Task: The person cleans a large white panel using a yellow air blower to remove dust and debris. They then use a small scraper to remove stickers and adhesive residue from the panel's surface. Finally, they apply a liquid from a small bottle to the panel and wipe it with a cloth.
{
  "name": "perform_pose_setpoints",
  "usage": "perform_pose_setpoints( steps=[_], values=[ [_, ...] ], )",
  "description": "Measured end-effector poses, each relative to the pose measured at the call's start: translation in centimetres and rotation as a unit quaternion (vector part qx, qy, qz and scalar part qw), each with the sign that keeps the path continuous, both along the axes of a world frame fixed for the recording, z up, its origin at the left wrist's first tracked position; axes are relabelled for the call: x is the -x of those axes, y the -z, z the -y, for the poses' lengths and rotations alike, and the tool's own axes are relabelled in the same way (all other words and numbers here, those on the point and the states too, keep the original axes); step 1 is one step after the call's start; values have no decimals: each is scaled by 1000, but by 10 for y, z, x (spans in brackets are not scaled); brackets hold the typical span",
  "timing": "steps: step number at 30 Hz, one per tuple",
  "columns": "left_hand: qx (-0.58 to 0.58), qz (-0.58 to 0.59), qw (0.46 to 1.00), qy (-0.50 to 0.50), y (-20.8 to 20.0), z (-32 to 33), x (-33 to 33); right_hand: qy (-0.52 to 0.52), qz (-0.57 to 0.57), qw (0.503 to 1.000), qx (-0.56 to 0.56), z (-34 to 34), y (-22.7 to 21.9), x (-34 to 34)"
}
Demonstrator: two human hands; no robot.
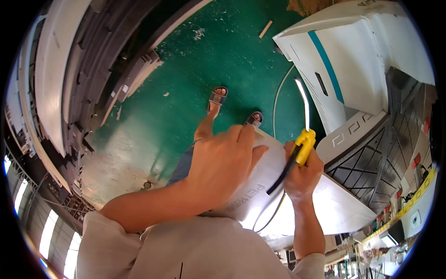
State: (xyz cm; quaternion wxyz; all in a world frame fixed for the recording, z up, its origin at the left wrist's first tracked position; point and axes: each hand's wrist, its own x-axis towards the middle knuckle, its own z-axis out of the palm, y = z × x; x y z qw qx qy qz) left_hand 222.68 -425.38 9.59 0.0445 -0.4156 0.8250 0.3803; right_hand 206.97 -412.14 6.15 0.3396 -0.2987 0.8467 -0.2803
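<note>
My left hand [223,162] lies flat on a white moulded panel [334,209], fingers pressed on its near end. My right hand [302,174] is closed around the yellow and black handle of a small hand saw [304,135]. Its thin silver blade [304,104] points up and away from me, above the panel's edge. The two hands are close together, the saw hand just right of the flat hand. My feet in sandals [218,97] stand on the green floor below.
A large white body part with a teal stripe [353,65] stands at the right. Stacked white and grey panels [69,79] line the left. A thin cable [278,97] runs over the green floor [186,93]. A small wood scrap [265,29] lies further off.
</note>
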Motion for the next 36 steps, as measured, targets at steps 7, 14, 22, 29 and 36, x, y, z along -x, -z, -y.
perform_pose_setpoints(
  steps=[7,14,22,29,36],
  values=[
    [146,34,989,2,1,-7,18,-69,-71,989,109,-8,9,1],
    [34,13,959,-282,-3,-59,32,-105,-62,983,138,-19,7,7],
    [245,62,888,-385,46,-87,72,-81,12,986,142,-23,10,19],
    [259,84,857,-438,47,-82,81,-34,69,969,235,-20,16,27],
    [288,73,844,-446,57,-84,71,-50,168,941,288,-29,15,29]
  ],
)
